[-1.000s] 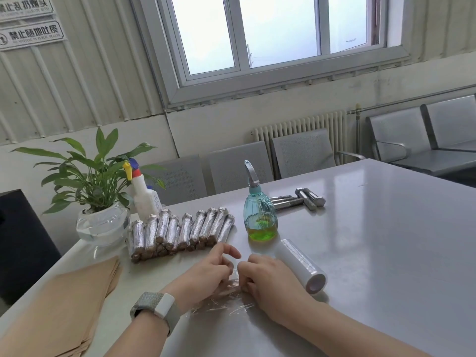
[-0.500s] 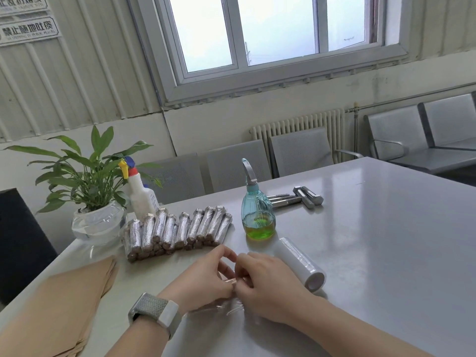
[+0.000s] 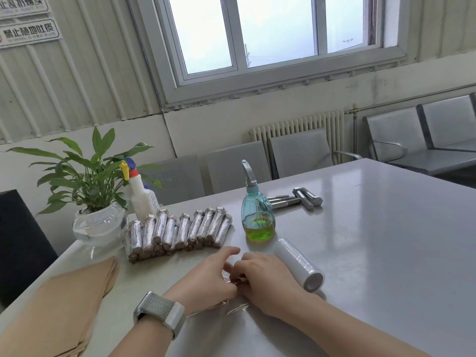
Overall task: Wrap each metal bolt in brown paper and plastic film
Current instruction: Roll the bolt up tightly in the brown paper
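Although a stack of brown paper [image 3: 51, 313] at 8 o'clock and a pile of wrapped bolts [image 3: 177, 231] at 10 o'clock show much done, the work is judged unfinished. At centre, film [image 3: 231, 309] is pinched by the left hand [image 3: 208, 279] and right hand [image 3: 265, 282], fingers curled together; what lies inside is hidden. A film roll [image 3: 300, 264] lies just right, and bare bolts [image 3: 296, 200] await at 1 o'clock.
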